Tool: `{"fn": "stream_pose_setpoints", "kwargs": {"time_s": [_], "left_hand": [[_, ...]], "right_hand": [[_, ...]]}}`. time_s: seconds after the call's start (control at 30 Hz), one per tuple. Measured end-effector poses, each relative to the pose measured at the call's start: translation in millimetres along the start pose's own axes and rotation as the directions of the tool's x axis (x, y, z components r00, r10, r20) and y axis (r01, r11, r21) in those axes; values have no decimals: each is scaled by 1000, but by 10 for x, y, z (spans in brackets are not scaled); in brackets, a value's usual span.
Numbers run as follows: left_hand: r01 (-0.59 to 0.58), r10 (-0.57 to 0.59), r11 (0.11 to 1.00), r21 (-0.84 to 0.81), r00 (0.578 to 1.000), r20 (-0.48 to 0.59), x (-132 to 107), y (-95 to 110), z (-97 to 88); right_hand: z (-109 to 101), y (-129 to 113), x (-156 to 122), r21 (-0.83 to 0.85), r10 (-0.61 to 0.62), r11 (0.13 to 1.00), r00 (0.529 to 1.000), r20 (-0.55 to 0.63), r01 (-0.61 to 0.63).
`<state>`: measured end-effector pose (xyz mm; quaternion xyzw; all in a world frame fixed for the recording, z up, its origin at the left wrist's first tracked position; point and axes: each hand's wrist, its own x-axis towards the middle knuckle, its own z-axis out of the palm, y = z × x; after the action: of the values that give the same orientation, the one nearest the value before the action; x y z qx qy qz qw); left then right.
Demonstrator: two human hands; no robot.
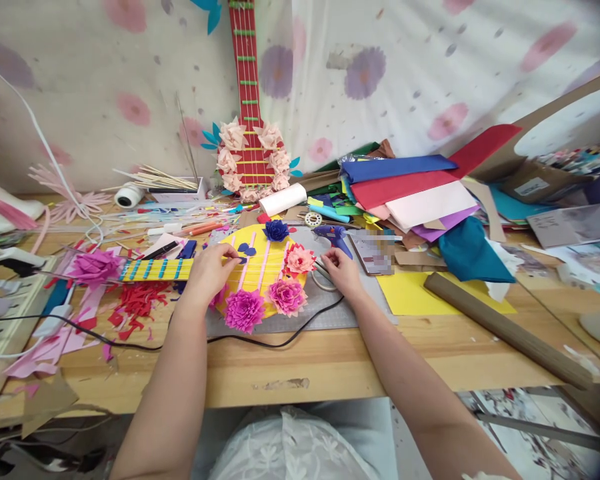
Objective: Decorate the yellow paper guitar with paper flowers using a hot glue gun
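Yellow guitar (pixel 257 265), layered paper flowers (pixel 244 311) (spiky-petalled), slender pink strips (pixel 265 260).

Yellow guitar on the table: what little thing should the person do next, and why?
Perhaps the left hand should settle the small blue pieces onto the yellow guitar: they lie close by its fingertips, near a similarly coloured blue flower.
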<state>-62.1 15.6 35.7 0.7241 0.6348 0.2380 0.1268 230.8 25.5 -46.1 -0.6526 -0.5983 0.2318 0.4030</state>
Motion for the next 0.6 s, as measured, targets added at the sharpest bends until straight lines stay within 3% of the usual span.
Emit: {"fn": "stream_pose_setpoints", "kwargs": {"time_s": [0.17,0.43,0.6], "left_hand": [[112,-115,991,-74,992,-42,33,-18,-29],[95,-109,915,-392,994,-14,330,-181,92],[108,-96,937,-333,994,53,543,-237,63]], "right_hand": [[-2,17,4,14,2,1000,1000,5,-2],[-7,29,-3,33,-1,999,1000,12,1],[-1,42,-2,25,-2,1000,1000,9,2]]}}
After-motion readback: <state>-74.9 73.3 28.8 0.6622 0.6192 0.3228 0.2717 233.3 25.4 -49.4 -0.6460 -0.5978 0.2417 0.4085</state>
